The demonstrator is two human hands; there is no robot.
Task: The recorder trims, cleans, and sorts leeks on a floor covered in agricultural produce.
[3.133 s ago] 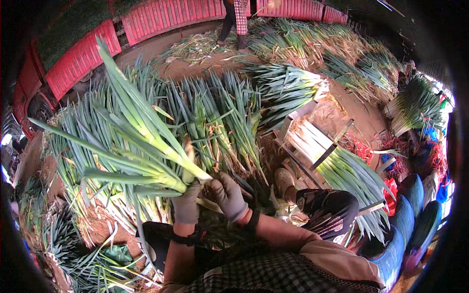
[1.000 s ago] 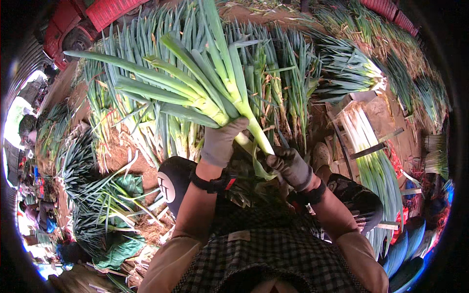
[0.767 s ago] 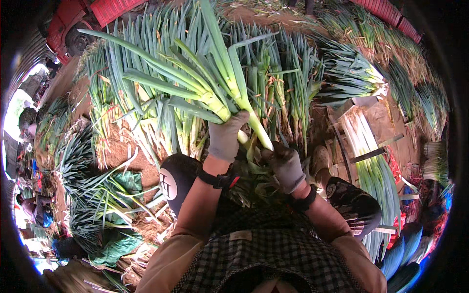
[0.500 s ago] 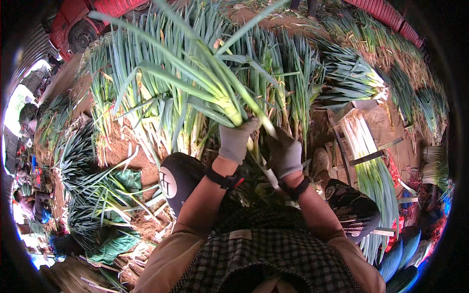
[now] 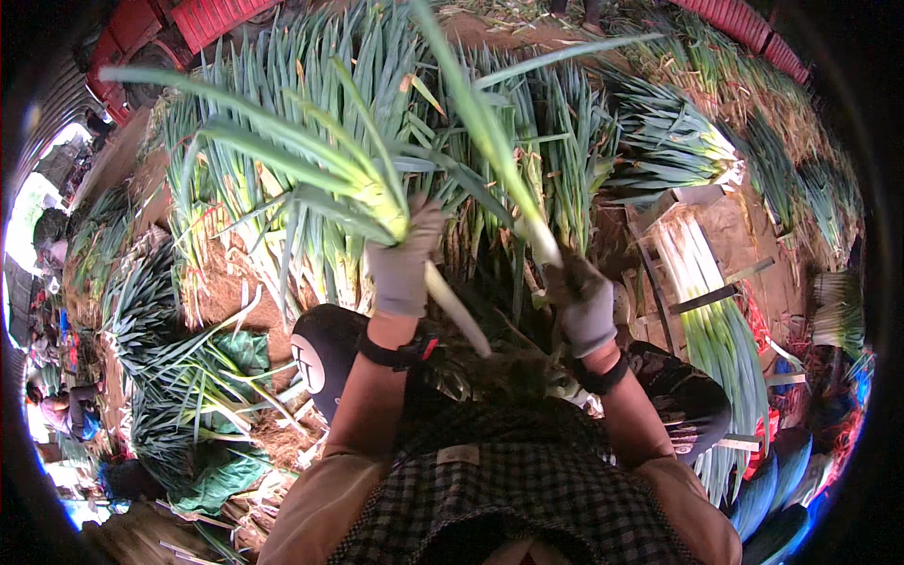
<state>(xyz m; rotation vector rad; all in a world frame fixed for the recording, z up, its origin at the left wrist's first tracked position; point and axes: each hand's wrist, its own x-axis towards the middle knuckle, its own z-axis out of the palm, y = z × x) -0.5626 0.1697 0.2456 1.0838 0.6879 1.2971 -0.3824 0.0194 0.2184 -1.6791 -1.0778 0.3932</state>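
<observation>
My left hand (image 5: 405,268), in a grey glove, is closed round a green onion (image 5: 389,202). Its green leaves fan up and left, and its white shank slants down right below the fist. My right hand (image 5: 586,306), gloved too, with dark stain on the fingers, grips the pale lower end of a long green onion leaf (image 5: 508,174) that rises up and left. Whether this is a stripped outer leaf or a slim stalk, I cannot tell. A gap lies between the hands, above my lap.
Beyond my hands stands a dense row of upright green onions (image 5: 311,113). At right, trimmed onions with white shanks (image 5: 687,259) lie across a frame with dark bars (image 5: 706,300). More onions (image 5: 659,132) lie behind it. Loose onions (image 5: 198,377) and green sheeting (image 5: 221,480) are at left.
My hands have moved apart, the left one leftward and the right one to the right and slightly down. The onion and the leaf, close together before, are now separated.
</observation>
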